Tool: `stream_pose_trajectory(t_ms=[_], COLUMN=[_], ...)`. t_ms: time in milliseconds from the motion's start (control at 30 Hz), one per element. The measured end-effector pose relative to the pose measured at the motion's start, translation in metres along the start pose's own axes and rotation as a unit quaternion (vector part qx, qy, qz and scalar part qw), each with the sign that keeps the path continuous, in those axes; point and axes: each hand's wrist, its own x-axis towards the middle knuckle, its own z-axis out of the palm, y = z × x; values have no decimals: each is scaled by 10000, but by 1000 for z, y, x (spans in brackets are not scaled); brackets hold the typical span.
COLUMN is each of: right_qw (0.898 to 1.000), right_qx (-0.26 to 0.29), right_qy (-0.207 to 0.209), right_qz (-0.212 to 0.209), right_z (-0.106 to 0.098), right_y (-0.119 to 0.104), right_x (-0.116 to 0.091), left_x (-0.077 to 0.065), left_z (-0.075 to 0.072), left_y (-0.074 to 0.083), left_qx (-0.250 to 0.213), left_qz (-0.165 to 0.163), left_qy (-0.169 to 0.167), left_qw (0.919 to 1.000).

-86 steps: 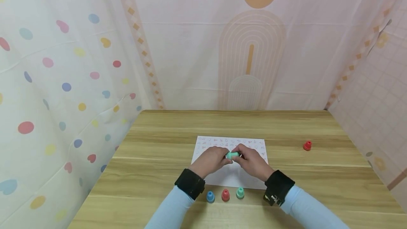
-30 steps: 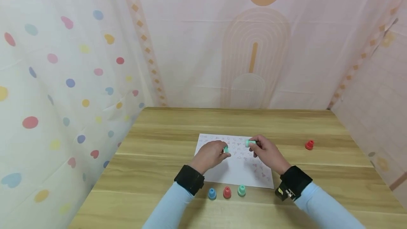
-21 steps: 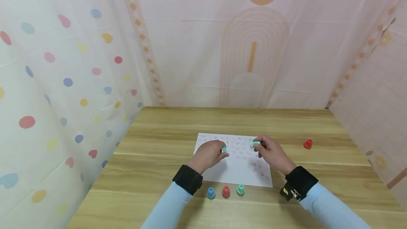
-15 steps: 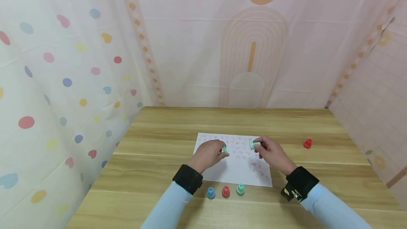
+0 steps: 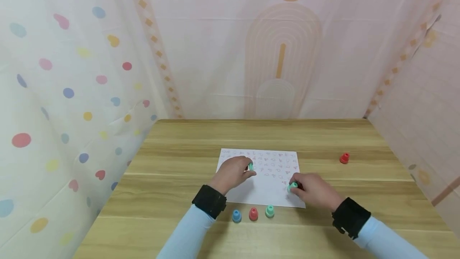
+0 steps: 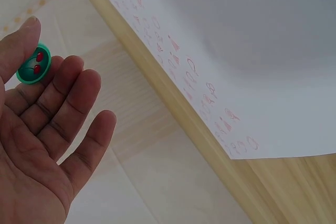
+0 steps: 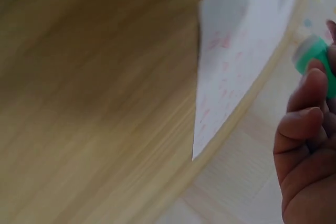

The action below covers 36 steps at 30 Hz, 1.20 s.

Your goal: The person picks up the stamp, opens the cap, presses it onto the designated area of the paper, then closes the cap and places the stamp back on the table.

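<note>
My left hand [image 5: 230,175] is held over the left part of a white sheet of paper [image 5: 256,195]. Between its thumb and forefinger it pinches a small green stamp cap [image 6: 34,65], with red cherries showing in the left wrist view. At the sheet's right edge, my right hand [image 5: 316,190] grips a green stamp [image 5: 292,187]; the right wrist view shows the stamp [image 7: 317,59] blurred, its pale end free of the fingers. Rows of small red marks cover the sheet's upper part and some of its right side.
Along the sheet's near edge stand a blue stamp [image 5: 236,216], a red stamp [image 5: 253,214] and another green stamp [image 5: 270,211]. A second red stamp [image 5: 344,158] stands farther right on the wooden table [image 5: 172,195]. Patterned curtains [image 5: 212,51] hang behind and at the sides.
Both hands were together on the green stamp; cap and stamp then came apart. The right hand has since moved down along the sheet's right side, while the left stays nearly in place.
</note>
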Motion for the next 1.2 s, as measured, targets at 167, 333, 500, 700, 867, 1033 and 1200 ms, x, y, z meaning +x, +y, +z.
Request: stream_pose_trajectory(t_ms=[167,333,500,700,867,1033,1200], right_qw=[9971,9946,9954,9904,9836,9785,9770], right_qx=[-663,-843,-795,-1006,-1254,-1428,-1413], right_qy=[-249,-284,-396,-380,-538,-793,-826], right_qz=[-262,-532,-369,-869,-1180,-1257,-1364], right_z=[7,12,17,21,18,18,16], right_y=[2,4,8,14,12,8,8], right_x=[-7,-9,-9,-9,-8,-8,-7], left_x=[-1,0,0,-1,0,-2,-1], left_z=[0,0,0,1,3,5,3], left_y=[0,0,-1,0,0,1,1], left_qx=[-21,-15,-30,-113,-113,-131,-139], left_qz=[12,5,-17,-30,25,-28,-73], left_qy=[8,-60,-68,-118,-76,-108,-101], left_qw=[10000,10000,10000,9999,9999,9999,9998])
